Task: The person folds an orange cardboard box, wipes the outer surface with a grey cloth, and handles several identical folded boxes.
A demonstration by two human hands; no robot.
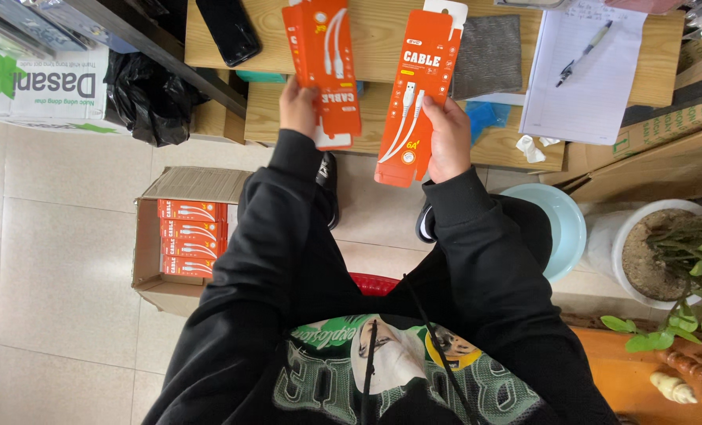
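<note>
counter (382, 35) beyond fingers, no packs laid there | cardboard box (150, 236) below left fingers, about 4 orange packs inside | left hand (298, 106) clasps a pack stack (323, 67) | right hand (449, 138) grips 1 cable pack (414, 98)

Much is lying out of sight around the two orange cable packs.

The left hand (298, 106) is covering the lower edge of a small stack of orange packs (325, 67), so their count is staying unclear, and the top edge is cropping them. The right hand (449, 138) is hiding one side of a single orange pack (415, 98). The person's sleeve is masking part of the open carton (179, 236). The right edge is cutting off the potted plant (681, 260), and the top edge is clipping the black phone (227, 30).
</note>
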